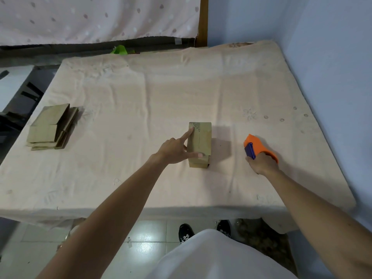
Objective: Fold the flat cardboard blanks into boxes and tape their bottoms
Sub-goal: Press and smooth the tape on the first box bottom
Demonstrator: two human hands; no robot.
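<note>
Box (203,137) mid-table, upright block, long side running away from person. Cloth-covered table (141,93) under it. Left hand (175,147) spread on box: index finger straight along top's left edge, thumb straight across near end, other fingers hidden at box's left side. Right hand (261,165) curled round orange dispenser (259,146), right of box, apart from it. Blanks (50,127) stacked far left, near table edge. 2 black shoes (186,232) on tiled floor below.

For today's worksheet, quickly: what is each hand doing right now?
Left hand: open, fingers on the box.
Right hand: grips the orange tape dispenser.
</note>
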